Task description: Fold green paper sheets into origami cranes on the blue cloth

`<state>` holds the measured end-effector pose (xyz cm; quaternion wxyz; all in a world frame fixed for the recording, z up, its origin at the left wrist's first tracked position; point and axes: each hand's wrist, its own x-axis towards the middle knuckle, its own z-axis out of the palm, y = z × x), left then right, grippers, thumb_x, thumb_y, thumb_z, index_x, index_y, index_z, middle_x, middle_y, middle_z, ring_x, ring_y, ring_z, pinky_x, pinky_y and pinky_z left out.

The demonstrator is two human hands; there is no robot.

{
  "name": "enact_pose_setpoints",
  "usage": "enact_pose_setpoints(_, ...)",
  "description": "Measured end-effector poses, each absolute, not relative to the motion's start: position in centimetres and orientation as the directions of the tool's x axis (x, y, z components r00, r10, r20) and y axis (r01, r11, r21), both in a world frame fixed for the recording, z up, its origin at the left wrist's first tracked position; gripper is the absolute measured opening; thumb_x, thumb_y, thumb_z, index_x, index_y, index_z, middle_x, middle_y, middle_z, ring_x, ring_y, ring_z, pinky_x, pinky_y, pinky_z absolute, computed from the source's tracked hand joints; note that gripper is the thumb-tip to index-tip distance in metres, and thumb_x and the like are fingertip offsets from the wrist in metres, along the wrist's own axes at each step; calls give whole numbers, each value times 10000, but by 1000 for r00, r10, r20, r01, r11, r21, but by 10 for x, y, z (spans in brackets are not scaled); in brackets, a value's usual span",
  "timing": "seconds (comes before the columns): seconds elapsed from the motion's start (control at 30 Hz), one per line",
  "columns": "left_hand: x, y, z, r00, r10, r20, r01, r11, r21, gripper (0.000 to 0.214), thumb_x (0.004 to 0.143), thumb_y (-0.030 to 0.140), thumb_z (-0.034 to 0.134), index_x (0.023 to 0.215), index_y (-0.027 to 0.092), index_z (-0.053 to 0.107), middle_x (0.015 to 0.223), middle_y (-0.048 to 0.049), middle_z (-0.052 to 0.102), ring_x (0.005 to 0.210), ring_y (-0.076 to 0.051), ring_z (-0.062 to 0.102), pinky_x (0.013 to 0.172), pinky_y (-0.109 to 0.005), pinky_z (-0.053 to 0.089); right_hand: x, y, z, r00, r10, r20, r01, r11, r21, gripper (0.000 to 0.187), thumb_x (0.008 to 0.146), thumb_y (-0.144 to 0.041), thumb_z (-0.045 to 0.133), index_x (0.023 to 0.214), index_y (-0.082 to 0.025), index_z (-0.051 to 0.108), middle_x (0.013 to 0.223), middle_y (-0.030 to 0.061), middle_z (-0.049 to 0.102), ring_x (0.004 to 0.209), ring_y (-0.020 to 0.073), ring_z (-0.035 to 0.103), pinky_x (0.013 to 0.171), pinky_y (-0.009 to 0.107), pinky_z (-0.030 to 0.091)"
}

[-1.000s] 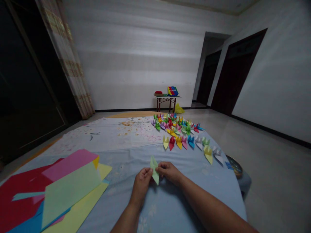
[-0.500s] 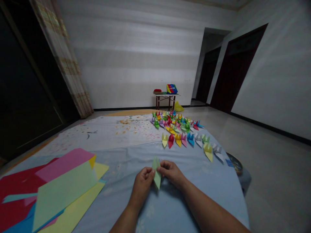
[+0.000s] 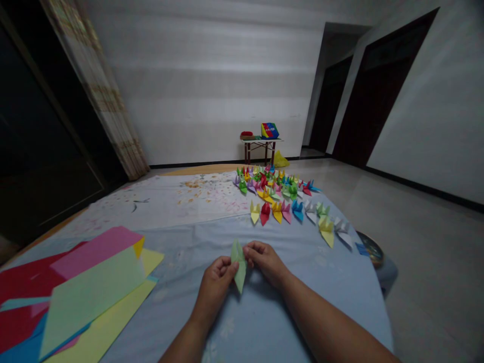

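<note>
A pale green folded paper (image 3: 239,277), long and pointed at its lower end, is held upright just above the blue cloth. My left hand (image 3: 216,282) pinches its left side between thumb and fingers. At its right edge, near the upper part, my right hand (image 3: 265,261) is closed with thumb and forefinger on the paper. Beyond my hands stands a row of folded paper cranes, among them a red crane (image 3: 265,214) and a blue crane (image 3: 297,210). Several more cranes in mixed colours crowd together behind that row.
Coloured sheets lie at the left, with a light green sheet (image 3: 94,297) on top and a pink sheet (image 3: 98,252) behind it. A round table (image 3: 181,307) wears a blue and white cloth. Past its right edge is a stool (image 3: 385,275). A small table (image 3: 260,141) stands by the wall.
The folded paper has turned slightly, showing more of its broad face, and my right fingers now sit at its right edge. The whole view has shifted a little.
</note>
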<state>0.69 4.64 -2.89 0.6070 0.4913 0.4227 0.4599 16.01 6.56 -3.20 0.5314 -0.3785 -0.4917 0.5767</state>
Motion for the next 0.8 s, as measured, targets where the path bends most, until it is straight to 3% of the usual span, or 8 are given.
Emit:
enact_pose_setpoints(0.4,10,47,-27,228,967,-115,-204,163,965,383,650,417,691,887,128,609,678,-29,671,524,-123,566,525,-213,413,160,64,-31,-188,976,113,-221,70,-973,334,681,-457,648,662,-130,581,504,-42,491,453,58,405,481,199,312)
enact_pose_setpoints(0.8,10,43,-27,381,920,-93,-319,225,921,291,715,320,661,942,139,638,816,-60,692,655,-140,607,633,-231,441,159,62,-32,-277,956,95,-419,-31,-908,264,686,-379,674,686,-129,590,508,-48,483,432,43,388,457,186,281)
